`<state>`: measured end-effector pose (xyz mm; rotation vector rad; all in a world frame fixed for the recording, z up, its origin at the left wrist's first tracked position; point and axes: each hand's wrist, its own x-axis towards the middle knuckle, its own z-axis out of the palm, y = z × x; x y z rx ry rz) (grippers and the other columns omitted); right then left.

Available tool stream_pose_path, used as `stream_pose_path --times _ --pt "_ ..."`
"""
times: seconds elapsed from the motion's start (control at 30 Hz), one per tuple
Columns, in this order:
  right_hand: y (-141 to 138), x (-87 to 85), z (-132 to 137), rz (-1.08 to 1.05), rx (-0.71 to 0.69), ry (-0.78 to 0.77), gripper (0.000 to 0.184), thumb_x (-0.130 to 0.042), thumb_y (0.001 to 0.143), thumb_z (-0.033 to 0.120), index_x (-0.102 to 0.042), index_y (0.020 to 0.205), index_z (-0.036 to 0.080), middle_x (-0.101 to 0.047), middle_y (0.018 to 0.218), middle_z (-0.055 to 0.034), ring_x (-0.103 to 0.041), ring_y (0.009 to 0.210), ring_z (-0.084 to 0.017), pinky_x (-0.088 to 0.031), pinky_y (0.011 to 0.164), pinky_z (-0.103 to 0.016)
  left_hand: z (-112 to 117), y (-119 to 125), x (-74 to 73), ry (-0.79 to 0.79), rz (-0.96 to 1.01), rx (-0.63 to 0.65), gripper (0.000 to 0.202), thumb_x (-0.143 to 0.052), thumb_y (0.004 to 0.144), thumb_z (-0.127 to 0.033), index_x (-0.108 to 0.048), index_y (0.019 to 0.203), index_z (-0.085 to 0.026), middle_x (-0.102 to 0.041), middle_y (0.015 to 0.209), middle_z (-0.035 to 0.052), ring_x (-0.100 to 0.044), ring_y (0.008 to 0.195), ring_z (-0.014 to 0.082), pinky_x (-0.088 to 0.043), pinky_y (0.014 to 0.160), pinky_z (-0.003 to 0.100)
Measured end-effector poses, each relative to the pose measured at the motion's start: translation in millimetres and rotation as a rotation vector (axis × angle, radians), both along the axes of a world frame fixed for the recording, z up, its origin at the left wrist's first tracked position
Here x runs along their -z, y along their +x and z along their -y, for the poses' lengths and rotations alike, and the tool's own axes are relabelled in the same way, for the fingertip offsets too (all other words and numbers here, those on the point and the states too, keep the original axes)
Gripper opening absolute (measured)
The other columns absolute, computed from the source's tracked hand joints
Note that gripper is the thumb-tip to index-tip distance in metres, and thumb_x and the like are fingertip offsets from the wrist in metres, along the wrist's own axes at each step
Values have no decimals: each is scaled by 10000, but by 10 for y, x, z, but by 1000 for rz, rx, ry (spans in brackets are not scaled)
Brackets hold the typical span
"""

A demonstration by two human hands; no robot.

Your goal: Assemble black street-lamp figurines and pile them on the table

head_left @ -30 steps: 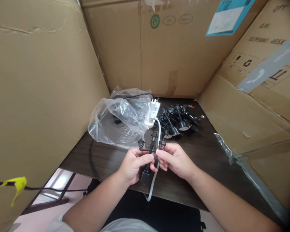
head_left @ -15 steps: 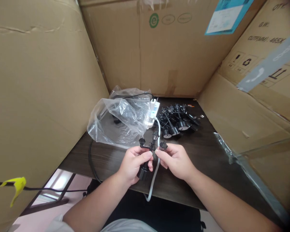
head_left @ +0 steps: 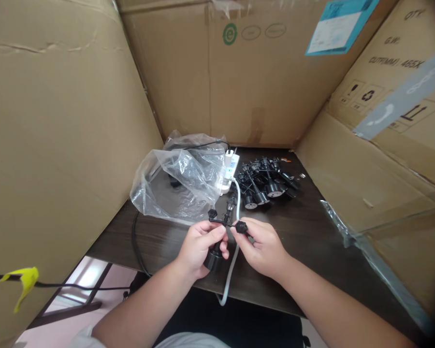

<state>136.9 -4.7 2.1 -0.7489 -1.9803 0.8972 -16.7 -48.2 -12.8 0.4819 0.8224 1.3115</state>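
A small black model street lamp (head_left: 213, 261) with a round base tilts above the near part of the table. My left hand (head_left: 197, 249) is closed around its post, the base showing below the fingers. One lantern head sticks out to the left, and another points up and away. My right hand (head_left: 264, 246) is closed with its fingertips on the lantern head (head_left: 241, 227) at the right side of the lamp. Whether that head is joined to the arm is hard to make out at the fingertips.
Several similar black model lamps (head_left: 263, 186) lie in a heap behind my right hand. A white power strip (head_left: 230, 171) with a grey cable (head_left: 237, 246) stands beside a clear plastic bag (head_left: 174, 193). Cardboard boxes (head_left: 188, 77) wall in the dark table (head_left: 297, 270) at the back and both sides.
My right hand has shifted slightly left toward the post, and the right lantern head has turned so its top faces me. My left hand keeps its grip, almost unmoved.
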Motion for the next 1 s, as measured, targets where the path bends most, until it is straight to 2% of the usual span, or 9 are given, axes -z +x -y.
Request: stream_pose_path --times 0.07,0.23,0.3,0.4,0.57,0.63,0.7,0.87,1.0 --pt "-4 1 3 -8 7 -116 256 -547 902 305 -614 693 172 -582 606 -30 -519 548 -138 -412 538 -279 5 5 3 1 9 3 232 -812 683 -260 -650 739 -102 -592 574 -8 -527 447 73 -496 412 203" --pt "-42 16 -21 -280 -140 -910 326 -647 818 387 -523 616 164 -417 434 65 -356 345 -64 -314 366 -214 34 24 43 75 -66 -34 207 -800 699 -249 -661 760 -108 -631 600 6 -572 452 95 -513 442 225" --pt "-55 19 -32 -365 -222 -1097 366 -662 797 388 -484 567 165 -368 422 83 -278 336 -40 -291 342 -196 36 26 54 80 -85 -43 204 -800 699 -247 -665 763 -108 -639 607 8 -579 454 99 -513 446 226" --pt "-55 7 -27 -305 -237 -1023 379 -634 826 407 -479 572 171 -384 420 75 -331 334 -55 -326 357 -205 24 24 49 63 -69 -37 211 -804 694 -252 -663 753 -106 -630 600 5 -569 451 94 -508 439 221" --pt "-19 4 7 -13 -19 -197 266 -540 908 346 -603 719 170 -594 622 -35 -534 537 -136 -445 535 -273 -3 15 5 7 41 7 233 -806 698 -263 -639 710 -101 -578 581 -11 -513 455 66 -494 419 195" --pt "-13 12 14 24 2 -35 268 -524 916 316 -609 706 172 -612 665 -54 -546 589 -150 -453 577 -287 -6 12 -8 -9 78 29 228 -798 711 -259 -633 704 -102 -569 589 -12 -502 463 59 -489 420 186" --pt "-20 8 19 23 -5 -126 272 -512 926 322 -611 724 169 -601 626 -42 -551 560 -147 -458 556 -282 -4 11 -11 -8 88 35 224 -791 720 -257 -631 698 -102 -568 592 -12 -504 467 59 -490 425 186" --pt "-41 -47 17 -95 -101 -603 332 -572 886 444 -578 714 161 -538 500 22 -507 410 -108 -422 439 -241 11 15 27 38 -25 -11 222 -804 697 -273 -662 710 -102 -607 584 -2 -551 450 83 -514 451 217" --pt "-15 -59 3 -138 -125 -758 380 -649 831 457 -547 631 151 -492 450 46 -495 357 -95 -363 397 -225 31 6 61 72 -130 -32 202 -802 694 -269 -684 709 -105 -647 589 17 -592 465 107 -520 487 233"
